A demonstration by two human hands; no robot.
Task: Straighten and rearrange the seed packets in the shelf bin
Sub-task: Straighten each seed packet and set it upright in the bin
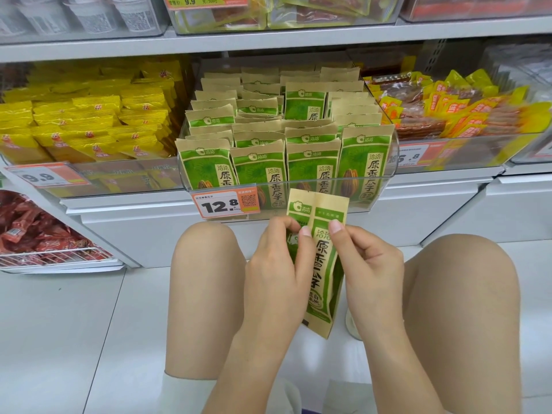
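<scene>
I hold one green and tan seed packet (321, 264) upright in front of me, below the shelf, creased lengthwise down its middle. My left hand (274, 273) pinches its left half and my right hand (370, 270) pinches its right edge near the top. Behind it, a clear plastic shelf bin (385, 180) holds several rows of the same seed packets (313, 165), mostly upright. One packet (304, 104) in a back row stands higher than its neighbours.
A price tag reading 12.8 (225, 203) hangs on the bin's front. A bin of yellow snack packs (89, 127) sits to the left, orange and yellow packs (448, 112) to the right, red packs (35, 228) at lower left. My knees (206, 264) flank my hands.
</scene>
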